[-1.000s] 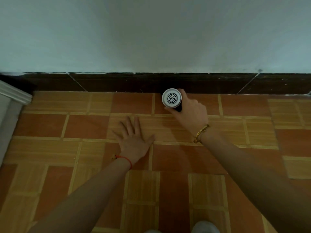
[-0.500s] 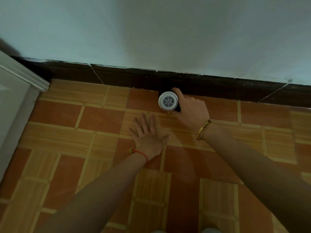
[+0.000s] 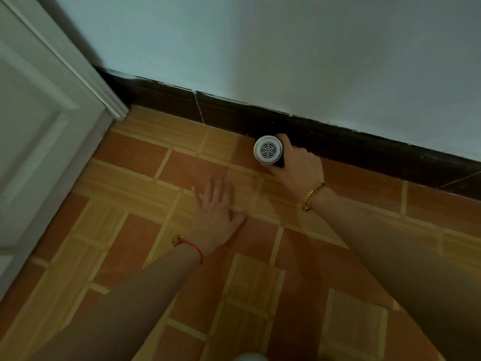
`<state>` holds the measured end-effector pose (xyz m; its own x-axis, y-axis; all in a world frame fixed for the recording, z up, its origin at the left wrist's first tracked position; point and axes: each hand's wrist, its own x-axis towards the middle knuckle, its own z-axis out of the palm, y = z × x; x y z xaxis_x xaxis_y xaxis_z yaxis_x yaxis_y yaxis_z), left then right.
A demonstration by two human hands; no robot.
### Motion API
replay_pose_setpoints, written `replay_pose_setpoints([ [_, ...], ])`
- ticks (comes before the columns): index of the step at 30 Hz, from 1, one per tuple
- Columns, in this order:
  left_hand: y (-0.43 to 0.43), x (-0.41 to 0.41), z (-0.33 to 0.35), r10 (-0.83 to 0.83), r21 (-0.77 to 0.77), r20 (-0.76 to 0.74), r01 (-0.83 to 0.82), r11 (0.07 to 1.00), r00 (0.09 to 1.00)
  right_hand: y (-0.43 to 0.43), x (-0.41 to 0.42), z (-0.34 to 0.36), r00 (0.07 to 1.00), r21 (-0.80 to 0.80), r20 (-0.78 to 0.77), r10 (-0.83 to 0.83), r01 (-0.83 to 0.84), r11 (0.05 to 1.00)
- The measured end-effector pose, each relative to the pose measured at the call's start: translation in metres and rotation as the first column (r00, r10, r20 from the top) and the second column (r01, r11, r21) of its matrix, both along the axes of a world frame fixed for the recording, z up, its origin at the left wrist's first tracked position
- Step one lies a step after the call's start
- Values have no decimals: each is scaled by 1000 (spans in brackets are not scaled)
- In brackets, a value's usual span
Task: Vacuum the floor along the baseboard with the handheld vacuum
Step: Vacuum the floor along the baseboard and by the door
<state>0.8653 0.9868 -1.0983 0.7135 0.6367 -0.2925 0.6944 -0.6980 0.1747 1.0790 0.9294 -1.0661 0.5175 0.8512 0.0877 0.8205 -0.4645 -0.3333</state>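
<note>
- Vacuum (image 3: 268,150): against the dark baseboard (image 3: 364,149), white vented end facing up.
- Right hand (image 3: 299,165): fingers wrapped round the vacuum's body.
- Left hand (image 3: 217,214): flat on the floor (image 3: 130,230), fingers spread, near the vacuum, apart from it.

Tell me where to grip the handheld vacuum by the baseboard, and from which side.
Grip the handheld vacuum round its dark barrel just below the white vented end, coming from the room side, as the right hand does now. The baseboard closes off the far side, the barrel looks round enough to wrap, and the vent is probably better left uncovered.
</note>
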Motion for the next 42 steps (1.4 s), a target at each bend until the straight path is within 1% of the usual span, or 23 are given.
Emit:
replay_pose_setpoints([
  [3,10,-33,7,74,-60,25,-73,996,997,15,-12,1,999,20,-40,-28,28,999],
  [7,19,-74,15,121,-115,-24,-123,986,992,35,-27,7,996,12,-81,-22,23,1000],
  [12,23,-123,31,173,-57,5,-173,983,985,54,-60,11,972,63,-229,46,-32,997],
  [14,26,-140,37,232,-37,17,-231,972,973,61,-75,11,965,58,-251,78,-65,996],
  [18,28,-164,43,293,-13,36,-292,956,956,71,-96,17,951,45,-302,59,-47,998],
  [20,27,-171,44,309,-14,44,-309,951,950,71,-102,20,926,21,-363,106,-106,994],
  [22,27,-177,43,323,-16,41,-322,947,946,69,-108,25,890,-5,-415,189,-210,978],
  [24,27,-180,38,342,-6,21,-342,940,939,66,-112,28,863,-16,-433,259,-295,955],
  [27,28,-180,31,392,10,11,-392,920,920,61,-121,30,855,-35,-410,317,-362,931],
  [31,31,-179,25,403,6,10,-403,915,915,61,-140,30,782,-29,-503,368,-440,897],
  [33,31,-182,22,419,4,-8,-419,908,908,63,-150,31,760,-47,-516,395,-485,873],
  [37,32,-192,20,465,-27,-74,-468,884,882,71,-159,35,770,-44,-515,376,-461,886],
  [40,33,-199,15,484,-47,-100,-490,871,870,77,-161,37,748,-110,-543,381,-513,851],
  [42,33,-202,11,489,-60,-101,-496,866,867,79,-165,37,771,-126,-503,391,-513,849],
])
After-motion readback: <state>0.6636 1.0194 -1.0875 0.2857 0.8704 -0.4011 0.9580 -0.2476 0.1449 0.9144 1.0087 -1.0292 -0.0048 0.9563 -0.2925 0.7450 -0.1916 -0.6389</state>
